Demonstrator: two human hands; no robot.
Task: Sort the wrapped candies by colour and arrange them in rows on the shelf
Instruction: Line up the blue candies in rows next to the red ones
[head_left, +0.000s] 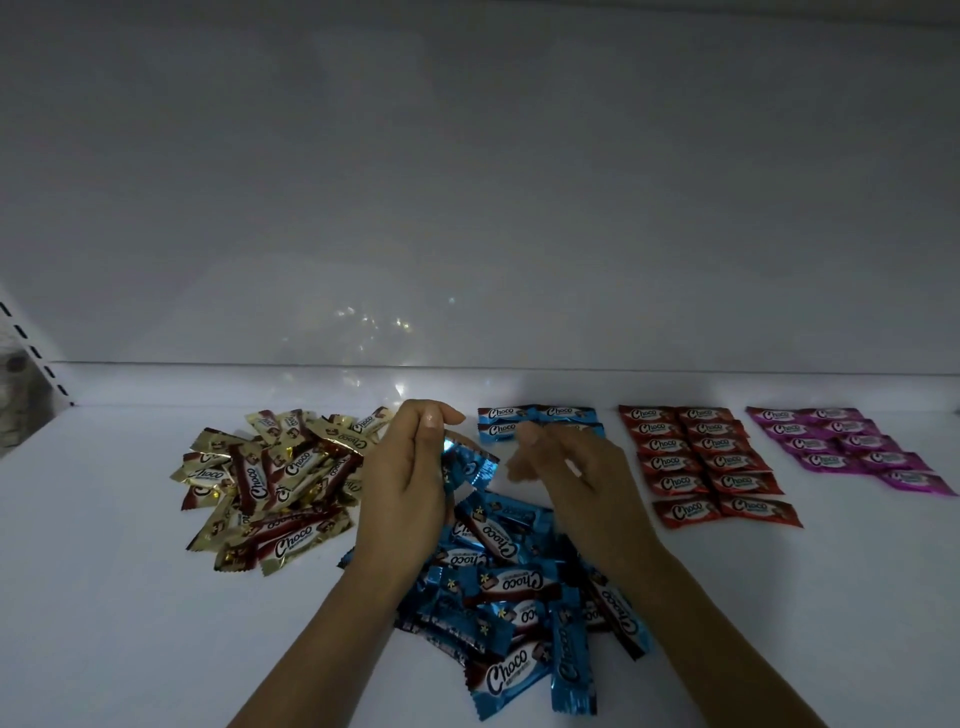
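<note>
Head view. The left hand (410, 467) is raised above the white shelf (104, 597), edge-on to the camera. Its grip is closed round one blue foil-wrapped candy (470, 465). The candy projects from the palm side toward the right and is clear of the shelf surface.

The right hand (566, 467) is just beside the held candy but apart from it. Its fingers are loosely extended and blurred. Its grip is slack and holds nothing visible. Its fingertips lie in front of the short blue candy rows (540, 422) at the back of the shelf.

Under both wrists lies the loose heap of blue candies (519, 597). Left of the left hand is an unsorted heap of gold-and-brown foil candies (275, 483). Right of the blue rows are red candies (706, 462) in two columns, then magenta candies (847, 447) in two columns.
</note>
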